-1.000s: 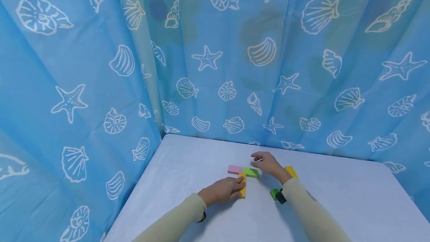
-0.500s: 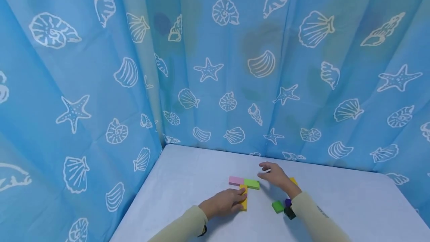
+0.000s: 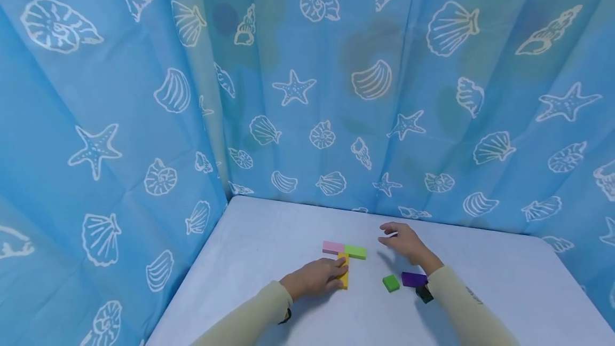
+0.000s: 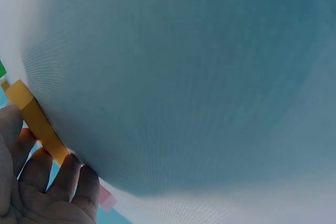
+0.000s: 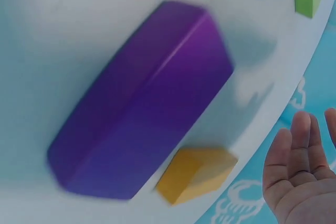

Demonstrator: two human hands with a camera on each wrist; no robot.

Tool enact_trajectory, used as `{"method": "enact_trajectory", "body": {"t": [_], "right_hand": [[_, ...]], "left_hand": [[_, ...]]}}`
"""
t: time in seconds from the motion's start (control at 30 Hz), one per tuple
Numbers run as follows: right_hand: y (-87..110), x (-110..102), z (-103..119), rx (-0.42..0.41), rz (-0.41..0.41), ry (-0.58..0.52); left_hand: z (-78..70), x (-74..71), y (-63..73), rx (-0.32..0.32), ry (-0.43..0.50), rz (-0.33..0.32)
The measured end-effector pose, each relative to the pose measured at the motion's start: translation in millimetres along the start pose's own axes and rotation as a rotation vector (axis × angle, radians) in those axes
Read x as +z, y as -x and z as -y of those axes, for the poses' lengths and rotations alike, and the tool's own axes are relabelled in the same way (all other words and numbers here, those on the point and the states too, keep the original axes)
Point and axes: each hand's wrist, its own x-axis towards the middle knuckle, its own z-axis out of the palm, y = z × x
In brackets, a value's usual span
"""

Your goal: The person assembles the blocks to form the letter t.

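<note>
My left hand (image 3: pixel 314 276) grips a yellow block (image 3: pixel 344 278), its fingers and thumb around the block's long sides on the table. The far end of this yellow block meets a pink block (image 3: pixel 333 247) and a light green block (image 3: pixel 355 252), which lie end to end in a row. In the left wrist view, fingertips touch the yellow block's (image 4: pixel 39 121) side. My right hand (image 3: pixel 405 242) hovers over the table to the right of the row, fingers apart and loosely bent, holding nothing. A purple block (image 3: pixel 413 279) lies beneath its wrist.
A short green block (image 3: pixel 391 283) lies left of the purple one. Another yellow block (image 5: pixel 197 174) sits beside the purple block in the right wrist view; my right arm hides it in the head view. Blue shell-patterned curtains (image 3: pixel 298 122) border the white table (image 3: pixel 269 234).
My right hand has drawn away to the right from the light green block. The purple block has come into view and the far yellow block is now covered. The left hand stays put.
</note>
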Motion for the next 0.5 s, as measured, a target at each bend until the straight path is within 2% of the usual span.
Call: {"method": "enact_trajectory", "body": {"t": [0.2, 0.4, 0.5], "right_hand": [[3.0, -17, -8, -0.015, -0.035, 0.045], [11.0, -25, -22, 0.015, -0.059, 0.063], [13.3, -25, -27, 0.015, -0.075, 0.071]], "left_hand": [[1.5, -4.2, -0.7, -0.017, -0.019, -0.012], [0.3, 3.4, -1.6, -0.014, 0.001, 0.013], [-0.1, 4.5, -1.5, -0.011, 0.002, 0.004]]}}
